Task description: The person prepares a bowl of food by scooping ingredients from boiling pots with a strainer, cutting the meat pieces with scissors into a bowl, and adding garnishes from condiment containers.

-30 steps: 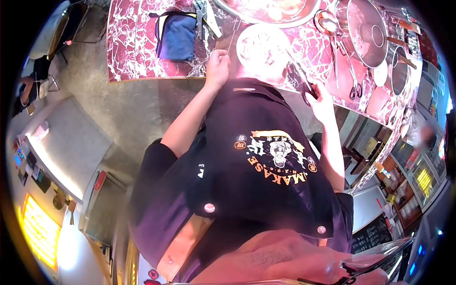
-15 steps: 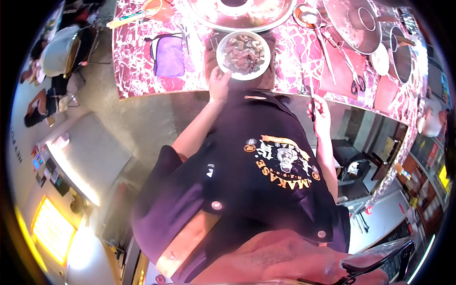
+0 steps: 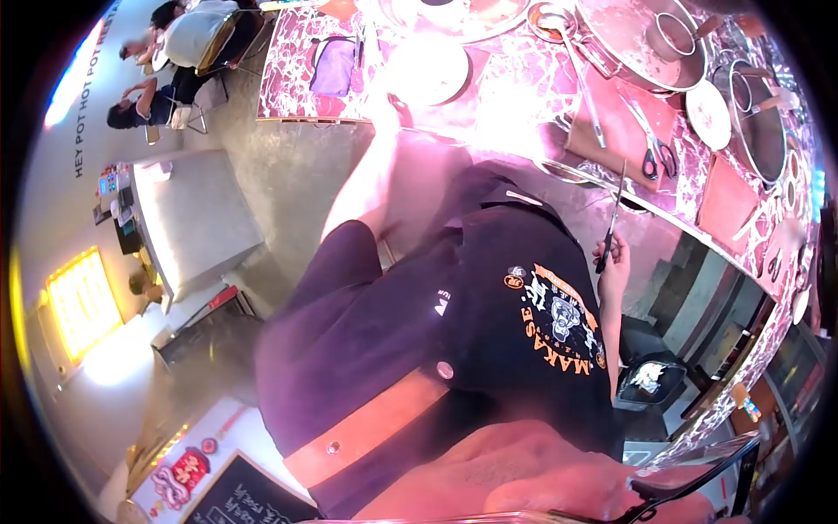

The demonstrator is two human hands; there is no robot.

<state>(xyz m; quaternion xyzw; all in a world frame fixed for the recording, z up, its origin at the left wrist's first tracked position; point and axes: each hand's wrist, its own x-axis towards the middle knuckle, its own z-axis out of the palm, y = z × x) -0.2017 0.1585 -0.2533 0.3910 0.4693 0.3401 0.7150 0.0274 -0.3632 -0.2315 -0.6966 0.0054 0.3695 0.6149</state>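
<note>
My left hand [image 3: 386, 113] grips the near left rim of a white bowl [image 3: 429, 74]. Strong glare washes out the bowl's contents and part of the hand. Above the table's front edge, on the right, my right hand [image 3: 614, 251] is closed around a slim tool with a dark handle and a thin metal shaft [image 3: 619, 196], which points up and away from me. Its exact kind cannot be made out.
A pair of scissors [image 3: 656, 150] and long tongs [image 3: 587, 92] lie right of the glare. Beyond are a lidded pan [image 3: 611, 44], a white plate [image 3: 708, 115] and a pot [image 3: 758, 131]. A purple pouch [image 3: 333, 70] lies left. People sit far left.
The view has turned and shifted, so the table sits higher. Glare now hides the food pieces seen in the bowl before. Both hands keep their hold.
</note>
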